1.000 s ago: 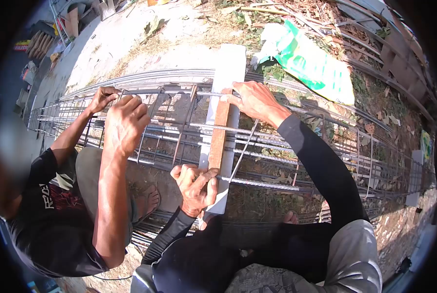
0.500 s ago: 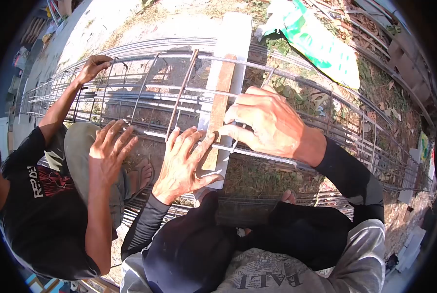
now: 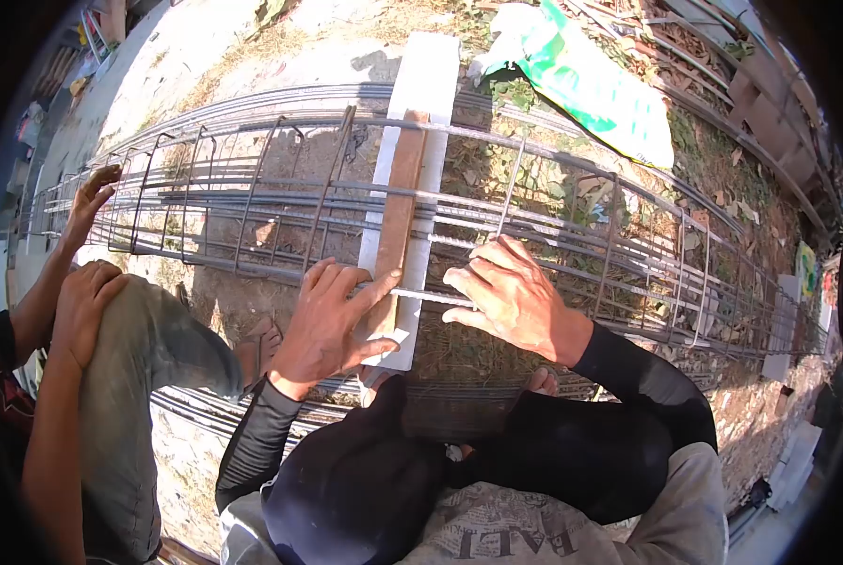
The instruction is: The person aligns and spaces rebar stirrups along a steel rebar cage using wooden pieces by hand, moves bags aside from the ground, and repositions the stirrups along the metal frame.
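A long cage of steel reinforcing bars with square stirrups runs across in front of me. My left hand lies over the near long bar, fingers spread, with the fingertips by a narrow brown wooden strip. That strip lies crosswise on a white board, amid the bars. To the right of the board, my right hand has its fingers curled around the lower end of a stirrup, at the near bar. The fingers hide that end of the stirrup.
At left a co-worker sits close to the cage, one hand on a knee and the other raised beside the bars. A green and white sack lies beyond the cage. More bars lie on the ground nearer me.
The co-worker's hands have drawn back left from the bars, one onto the knee. The stirrup at my right hand has shifted right relative to the board. The view has swung slightly.
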`<state>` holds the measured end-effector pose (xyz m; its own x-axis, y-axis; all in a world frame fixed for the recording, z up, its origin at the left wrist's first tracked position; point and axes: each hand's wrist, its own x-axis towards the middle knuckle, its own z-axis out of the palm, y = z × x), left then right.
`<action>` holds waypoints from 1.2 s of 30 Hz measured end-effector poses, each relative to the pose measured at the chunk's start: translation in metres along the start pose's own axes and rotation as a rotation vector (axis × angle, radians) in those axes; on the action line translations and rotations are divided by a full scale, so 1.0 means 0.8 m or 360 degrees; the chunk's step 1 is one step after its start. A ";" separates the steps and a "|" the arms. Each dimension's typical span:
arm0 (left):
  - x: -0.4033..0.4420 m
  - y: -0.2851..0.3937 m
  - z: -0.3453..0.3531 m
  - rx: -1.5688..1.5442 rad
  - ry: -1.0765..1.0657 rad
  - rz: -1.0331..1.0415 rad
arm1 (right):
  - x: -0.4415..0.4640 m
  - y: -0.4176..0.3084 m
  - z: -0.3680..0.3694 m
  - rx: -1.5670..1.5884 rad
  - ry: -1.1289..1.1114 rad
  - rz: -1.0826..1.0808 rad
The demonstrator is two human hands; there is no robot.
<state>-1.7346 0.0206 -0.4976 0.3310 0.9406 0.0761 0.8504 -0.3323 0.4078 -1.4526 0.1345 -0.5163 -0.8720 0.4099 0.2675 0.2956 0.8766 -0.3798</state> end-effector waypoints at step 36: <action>-0.011 0.029 0.006 0.0041 -0.0132 -0.0219 | -0.011 -0.006 0.041 0.0172 -0.0293 -0.0037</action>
<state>-1.7159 0.0044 -0.4932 0.2424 0.9686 -0.0546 0.8999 -0.2035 0.3857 -1.4588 0.1184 -0.5459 -0.9377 0.3279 0.1147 0.2393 0.8491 -0.4709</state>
